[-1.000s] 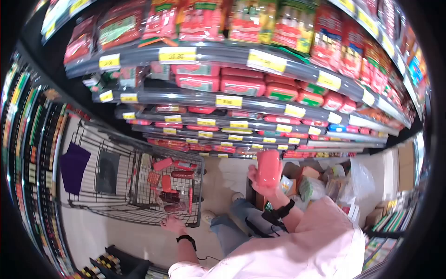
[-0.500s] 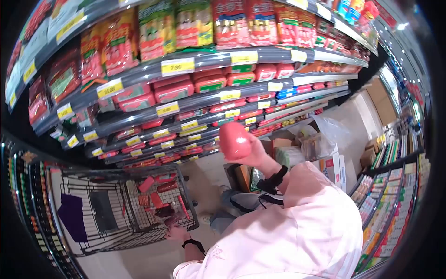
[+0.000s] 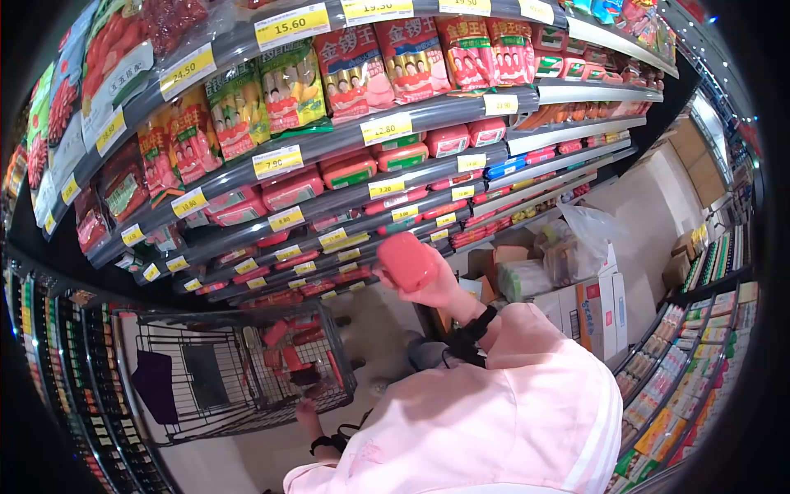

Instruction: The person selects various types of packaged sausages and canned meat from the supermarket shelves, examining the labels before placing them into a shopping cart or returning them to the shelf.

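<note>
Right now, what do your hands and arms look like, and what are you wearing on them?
My right hand and left hand have no gloves. Each wrist has a black band: the right band looks chunky, the left band slimmer. My sleeves are pale pink, like the rest of my top, which has white stripes down one side.
</note>
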`<act>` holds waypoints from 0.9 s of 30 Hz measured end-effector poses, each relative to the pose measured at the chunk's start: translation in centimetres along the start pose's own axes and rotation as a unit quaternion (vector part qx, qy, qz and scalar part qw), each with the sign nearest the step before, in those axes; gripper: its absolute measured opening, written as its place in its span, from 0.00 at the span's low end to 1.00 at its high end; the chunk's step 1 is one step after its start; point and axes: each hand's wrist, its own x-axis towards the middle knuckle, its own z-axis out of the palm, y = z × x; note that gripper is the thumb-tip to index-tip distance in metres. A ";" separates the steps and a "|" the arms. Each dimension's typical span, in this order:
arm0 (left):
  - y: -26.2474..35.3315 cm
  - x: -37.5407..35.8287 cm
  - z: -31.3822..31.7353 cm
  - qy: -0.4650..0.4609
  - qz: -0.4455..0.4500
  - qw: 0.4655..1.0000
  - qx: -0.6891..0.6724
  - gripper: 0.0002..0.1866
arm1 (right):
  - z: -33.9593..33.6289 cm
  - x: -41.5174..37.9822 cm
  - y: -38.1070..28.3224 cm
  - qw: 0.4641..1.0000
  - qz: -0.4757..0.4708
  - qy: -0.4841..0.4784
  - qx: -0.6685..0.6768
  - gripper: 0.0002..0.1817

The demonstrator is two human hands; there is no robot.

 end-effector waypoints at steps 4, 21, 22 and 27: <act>1.0 0.0 -2.0 0.004 -0.021 0.998 0.066 0.05 | 0.4 -2.4 -3.6 0.992 -0.016 0.028 -0.120 0.33; 3.6 -4.2 2.6 0.016 -0.128 0.991 -0.025 0.07 | 9.5 1.1 -20.3 -0.198 -0.430 0.094 -0.876 0.31; 3.7 -4.3 2.7 0.015 -0.137 0.989 -0.053 0.07 | 9.9 1.2 -20.6 -0.194 -0.411 0.101 -0.885 0.31; 1.7 -5.2 2.8 0.026 -0.124 0.987 -0.096 0.08 | 10.3 2.0 -22.5 -0.266 -0.385 0.107 -0.877 0.25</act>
